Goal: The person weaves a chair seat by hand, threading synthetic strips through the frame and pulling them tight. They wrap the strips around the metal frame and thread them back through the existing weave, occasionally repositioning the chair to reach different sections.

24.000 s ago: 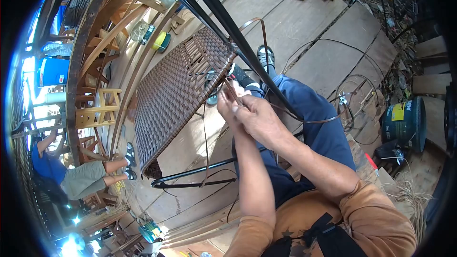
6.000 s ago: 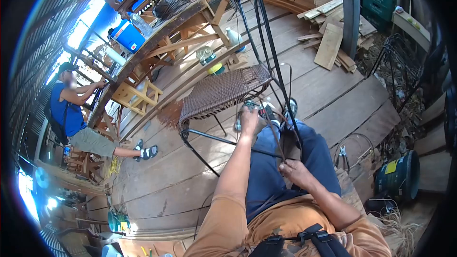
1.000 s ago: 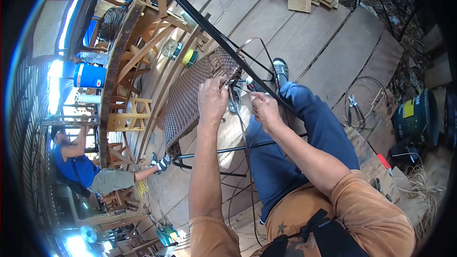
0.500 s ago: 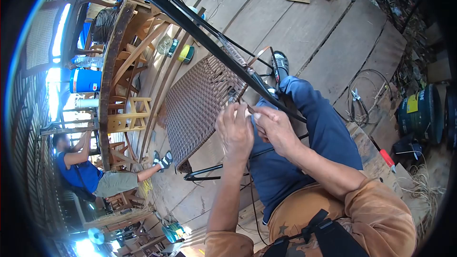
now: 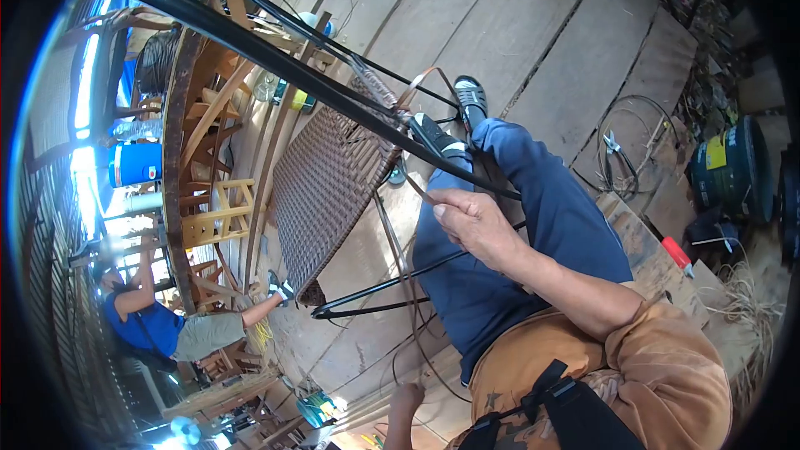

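A brown woven panel (image 5: pixel 321 192) is stretched on a black metal frame (image 5: pixel 275 62) that crosses above my legs. My right hand (image 5: pixel 475 223) pinches a brown strip (image 5: pixel 419 191) just beside the panel's upper right corner. Low in the view, my left hand (image 5: pixel 407 400) is down near the floor boards, its fingers bunched; whether it grips anything is too small to tell. Long brown strands (image 5: pixel 403 275) hang from the panel's corner down toward my left hand. Wider gaps show in the weave near that corner.
Pliers (image 5: pixel 612 143) lie by a wire coil on the right, near a red-handled tool (image 5: pixel 677 255) and a dark green container (image 5: pixel 732 171). At left are a yellow stool (image 5: pixel 218 212), a blue cooler (image 5: pixel 133 164) and a person (image 5: pixel 150 323) in a blue top.
My left hand has left the panel's corner and dropped down toward the bottom of the view. My right hand stays near the corner with the strip. The view has shifted slightly.
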Motion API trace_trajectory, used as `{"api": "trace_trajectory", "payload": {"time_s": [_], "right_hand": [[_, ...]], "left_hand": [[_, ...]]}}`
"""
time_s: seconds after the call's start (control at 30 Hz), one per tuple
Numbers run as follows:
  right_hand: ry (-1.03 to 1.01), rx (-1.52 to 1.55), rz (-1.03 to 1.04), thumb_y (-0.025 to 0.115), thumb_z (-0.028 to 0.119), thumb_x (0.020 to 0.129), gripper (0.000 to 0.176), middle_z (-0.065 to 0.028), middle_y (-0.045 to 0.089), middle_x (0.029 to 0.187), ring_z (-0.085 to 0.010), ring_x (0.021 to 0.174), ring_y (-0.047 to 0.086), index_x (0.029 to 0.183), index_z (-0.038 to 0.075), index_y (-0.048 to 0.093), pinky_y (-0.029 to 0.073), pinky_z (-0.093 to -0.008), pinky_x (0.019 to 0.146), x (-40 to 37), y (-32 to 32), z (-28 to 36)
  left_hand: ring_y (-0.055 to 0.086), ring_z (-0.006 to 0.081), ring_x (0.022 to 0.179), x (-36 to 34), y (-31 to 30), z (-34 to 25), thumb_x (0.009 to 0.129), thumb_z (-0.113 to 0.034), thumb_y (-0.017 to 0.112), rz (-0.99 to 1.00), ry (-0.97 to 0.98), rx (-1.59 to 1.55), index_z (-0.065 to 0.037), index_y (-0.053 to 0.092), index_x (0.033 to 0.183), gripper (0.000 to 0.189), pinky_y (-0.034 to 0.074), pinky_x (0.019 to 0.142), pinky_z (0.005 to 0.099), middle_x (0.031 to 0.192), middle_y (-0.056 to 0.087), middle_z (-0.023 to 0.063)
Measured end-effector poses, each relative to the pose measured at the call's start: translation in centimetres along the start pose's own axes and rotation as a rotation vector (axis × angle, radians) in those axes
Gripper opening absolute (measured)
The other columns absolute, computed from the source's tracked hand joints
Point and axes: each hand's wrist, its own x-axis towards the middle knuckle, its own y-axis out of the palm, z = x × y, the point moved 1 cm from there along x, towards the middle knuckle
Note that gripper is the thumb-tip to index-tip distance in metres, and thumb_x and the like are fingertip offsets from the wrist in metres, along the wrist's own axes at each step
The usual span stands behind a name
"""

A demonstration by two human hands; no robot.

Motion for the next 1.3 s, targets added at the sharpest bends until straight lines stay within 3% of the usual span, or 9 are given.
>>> {"api": "trace_trajectory", "payload": {"time_s": [0.07, 0.23, 0.3, 0.6, 0.7, 0.8, 1.0, 1.2, 1.3], "right_hand": [[-0.031, 0.035, 0.01, 0.047, 0.015, 0.091, 0.034, 0.0054, 0.042, 0.065, -0.0029, 0.056, 0.039, 0.118, -0.005, 0.052, 0.034, -0.0201, 0.049, -0.2, 0.5, -0.6], [-0.048, 0.192, 0.031, 0.047, 0.017, 0.092, 0.039, 0.0056, 0.04, 0.065, -0.0032, 0.055, 0.036, 0.126, -0.003, 0.046, 0.031, -0.0189, 0.047, -1.7, 3.6, 2.1], [-0.106, 0.233, 0.048, 0.046, 0.017, 0.093, 0.037, 0.0055, 0.039, 0.066, -0.0031, 0.056, 0.036, 0.125, -0.003, 0.045, 0.031, -0.0188, 0.048, -1.8, 5.1, 2.6], [-0.278, 0.221, 0.092, 0.044, 0.017, 0.095, 0.041, -0.0003, 0.043, 0.076, -0.0049, 0.066, 0.04, 0.129, -0.005, 0.038, 0.038, -0.0214, 0.058, -2.7, 6.5, 2.9], [-0.304, 0.063, 0.111, 0.046, 0.012, 0.09, 0.024, -0.0237, 0.051, 0.082, -0.0363, 0.08, 0.054, 0.107, -0.005, 0.044, 0.043, -0.0389, 0.075, -4.2, 6.6, 1.5], [-0.328, -0.202, 0.167, 0.046, 0.017, 0.092, 0.029, -0.0258, 0.055, 0.088, -0.0406, 0.089, 0.054, 0.111, -0.004, 0.047, 0.043, -0.0428, 0.077, -4.7, 5.3, -0.7], [-0.518, -0.358, -0.218, 0.039, 0.028, 0.096, 0.039, -0.0183, 0.056, 0.091, -0.0336, 0.09, 0.055, 0.11, -0.004, 0.056, 0.043, -0.0379, 0.083, 1.2, 1.6, -4.8], [0.059, 0.357, -0.099, 0.041, 0.028, 0.095, 0.035, -0.0196, 0.057, 0.084, -0.0284, 0.077, 0.058, 0.095, -0.004, 0.055, 0.047, -0.0381, 0.069, 7.9, 2.4, -4.8], [-0.285, 0.019, -0.082, 0.048, 0.024, 0.09, 0.027, -0.0222, 0.057, 0.072, -0.0225, 0.057, 0.057, 0.088, -0.003, 0.055, 0.047, -0.0355, 0.049, 8.1, 3.3, -6.4]], "left_hand": [[0.059, 0.0397, 0.089, -0.9, 1.4, 2.5, 0.087, -0.029, 0.05, 0.064, 0.144, 0.153, -0.003, 0.064, 0.101, 0.033, 0.047, 0.078, 0.0456, 0.094, 0.063, 0.0228], [0.054, 0.0353, 0.075, -2.5, -19.6, -14.3, 0.086, -0.009, 0.055, -1.015, 0.629, -0.203, 0.0, 0.059, 0.091, 0.011, 0.043, 0.067, 0.0432, 0.081, 0.057, 0.0174], [0.055, 0.0335, 0.089, -1.0, -24.8, -19.0, 0.083, -0.006, 0.057, -1.151, 0.721, -0.161, 0.001, 0.058, 0.1, 0.018, 0.043, 0.079, 0.04, 0.096, 0.059, 0.0156], [0.059, 0.0284, 0.079, 7.5, -32.3, -23.2, 0.088, -0.012, 0.058, -1.072, 1.056, -0.124, -0.001, 0.061, 0.095, 0.014, 0.047, 0.07, 0.034, 0.085, 0.059, 0.0141], [0.059, 0.028, 0.07, 6.6, -32.9, -23.8, 0.09, -0.011, 0.056, -1.085, 0.916, -0.042, -0.001, 0.061, 0.093, 0.012, 0.047, 0.064, 0.0327, 0.082, 0.06, 0.0134], [0.059, 0.0292, 0.07, 6.9, -33.0, -24.3, 0.09, -0.012, 0.056, -1.108, 0.909, -0.093, 0.0, 0.061, 0.093, 0.013, 0.047, 0.064, 0.0333, 0.081, 0.059, 0.0155], [0.059, 0.0314, 0.064, 8.0, -32.4, -24.7, 0.09, -0.011, 0.053, -1.277, 0.9, -0.166, 0.0, 0.061, 0.083, 0.015, 0.046, 0.058, 0.0376, 0.072, 0.059, 0.0149], [0.061, 0.0339, 0.066, 8.1, -32.4, -24.5, 0.093, -0.019, 0.05, -1.206, 0.826, -0.318, 0.002, 0.062, 0.086, 0.025, 0.046, 0.059, 0.0369, 0.072, 0.061, 0.0182], [0.061, 0.0333, 0.065, 8.9, -32.6, -24.1, 0.093, -0.019, 0.05, -1.205, 0.809, -0.334, 0.002, 0.063, 0.086, 0.025, 0.046, 0.059, 0.0361, 0.071, 0.061, 0.0174]]}}
